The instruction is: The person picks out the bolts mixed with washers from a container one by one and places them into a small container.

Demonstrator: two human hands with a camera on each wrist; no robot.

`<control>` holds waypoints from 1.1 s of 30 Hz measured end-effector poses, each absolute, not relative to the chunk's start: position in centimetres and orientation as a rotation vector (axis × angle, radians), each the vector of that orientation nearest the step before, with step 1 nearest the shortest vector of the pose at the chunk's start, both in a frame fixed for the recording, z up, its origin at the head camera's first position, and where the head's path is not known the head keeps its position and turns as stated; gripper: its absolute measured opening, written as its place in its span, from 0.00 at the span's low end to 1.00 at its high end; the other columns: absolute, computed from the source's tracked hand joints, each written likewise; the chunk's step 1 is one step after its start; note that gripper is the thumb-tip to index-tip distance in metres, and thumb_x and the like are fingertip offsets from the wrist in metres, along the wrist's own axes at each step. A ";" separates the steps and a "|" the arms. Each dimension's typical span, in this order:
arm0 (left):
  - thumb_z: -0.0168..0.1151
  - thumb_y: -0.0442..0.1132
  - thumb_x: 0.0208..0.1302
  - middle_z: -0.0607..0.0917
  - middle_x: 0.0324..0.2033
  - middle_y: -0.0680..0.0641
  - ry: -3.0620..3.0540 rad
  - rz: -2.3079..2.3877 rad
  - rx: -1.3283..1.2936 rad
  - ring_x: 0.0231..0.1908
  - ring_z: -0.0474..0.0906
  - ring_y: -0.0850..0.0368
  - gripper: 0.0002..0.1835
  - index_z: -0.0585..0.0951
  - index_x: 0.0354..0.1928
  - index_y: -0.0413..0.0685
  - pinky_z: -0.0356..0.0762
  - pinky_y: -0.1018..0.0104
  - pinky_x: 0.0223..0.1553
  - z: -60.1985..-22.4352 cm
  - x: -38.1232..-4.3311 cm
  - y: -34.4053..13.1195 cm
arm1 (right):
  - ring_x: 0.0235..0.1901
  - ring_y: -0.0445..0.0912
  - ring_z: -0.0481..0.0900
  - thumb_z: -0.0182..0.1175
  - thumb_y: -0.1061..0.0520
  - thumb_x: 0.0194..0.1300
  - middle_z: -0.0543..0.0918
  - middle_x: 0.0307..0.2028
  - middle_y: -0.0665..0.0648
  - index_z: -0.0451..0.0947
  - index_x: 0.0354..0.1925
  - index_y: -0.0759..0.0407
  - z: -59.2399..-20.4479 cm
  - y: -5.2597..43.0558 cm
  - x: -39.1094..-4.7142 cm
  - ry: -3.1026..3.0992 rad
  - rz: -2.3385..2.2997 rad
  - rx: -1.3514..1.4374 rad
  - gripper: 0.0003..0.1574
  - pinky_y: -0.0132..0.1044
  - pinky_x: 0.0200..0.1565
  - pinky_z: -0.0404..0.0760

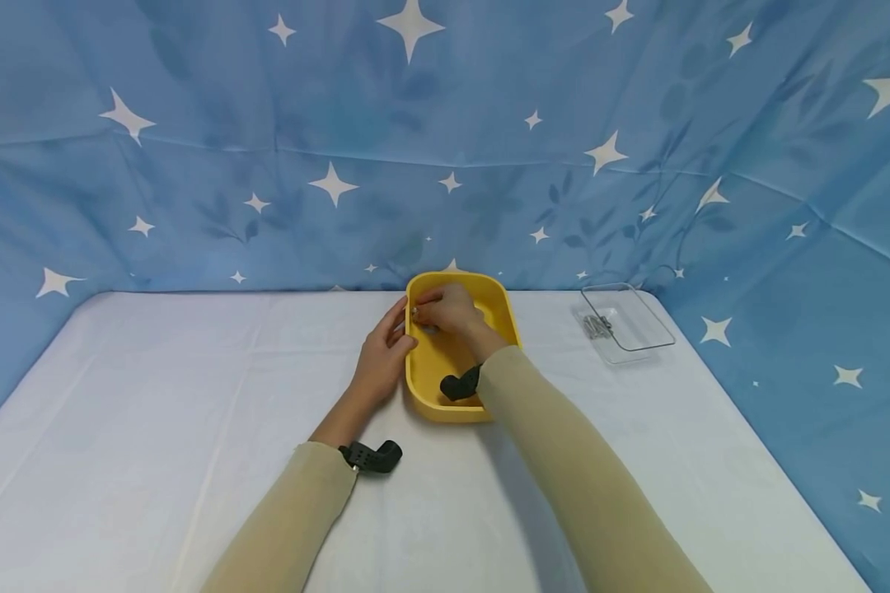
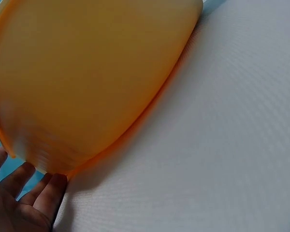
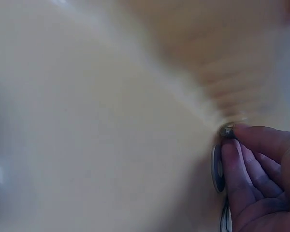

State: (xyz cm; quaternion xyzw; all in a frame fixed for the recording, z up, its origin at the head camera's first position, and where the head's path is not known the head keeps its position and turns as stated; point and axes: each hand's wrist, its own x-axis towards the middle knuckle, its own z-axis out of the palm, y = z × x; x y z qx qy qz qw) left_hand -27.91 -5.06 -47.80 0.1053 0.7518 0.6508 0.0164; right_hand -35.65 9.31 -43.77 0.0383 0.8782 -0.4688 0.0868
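A yellow plastic bin (image 1: 463, 412) stands at the back middle of the white table. My right hand (image 1: 451, 308) reaches down inside it, near its left wall. Between thumb and fingertip that hand pinches a small threaded metal bolt (image 3: 226, 132), close to the bin's surface. A flat metal washer (image 3: 214, 169) stands on edge beside my fingers, mostly side-on in the right wrist view. My left hand (image 1: 382, 350) lies along the outside of the left wall, thumb at the rim. In the left wrist view its extended fingers (image 2: 50, 195) touch the bin's lower edge.
At the back right a clear plastic tray (image 1: 626, 354) holds several small metal parts (image 1: 597, 326), with a thin wire frame (image 1: 645, 348) lying over it. A blue star-patterned curtain (image 1: 445, 222) hangs directly behind the table and along its right side.
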 end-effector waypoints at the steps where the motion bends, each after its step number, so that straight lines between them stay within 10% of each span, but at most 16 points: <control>1: 0.49 0.39 0.66 0.65 0.76 0.49 2.337 2.024 0.332 0.74 0.67 0.48 0.39 0.57 0.79 0.66 0.69 0.53 0.73 -47.8 -27.9 -5.1 | 0.34 0.44 0.85 0.67 0.61 0.63 0.90 0.42 0.59 0.87 0.51 0.61 -43.8 9.3 -35.7 2.614 -1.401 0.130 0.17 0.30 0.39 0.87; 33: 0.49 0.39 0.66 0.65 0.76 0.46 2.350 2.027 0.325 0.74 0.66 0.47 0.39 0.57 0.79 0.65 0.67 0.52 0.75 -48.0 -28.0 -4.9 | 0.56 0.58 0.85 0.60 0.63 0.70 0.84 0.56 0.68 0.79 0.61 0.67 -39.1 12.6 -33.7 2.359 -1.513 0.112 0.22 0.48 0.61 0.83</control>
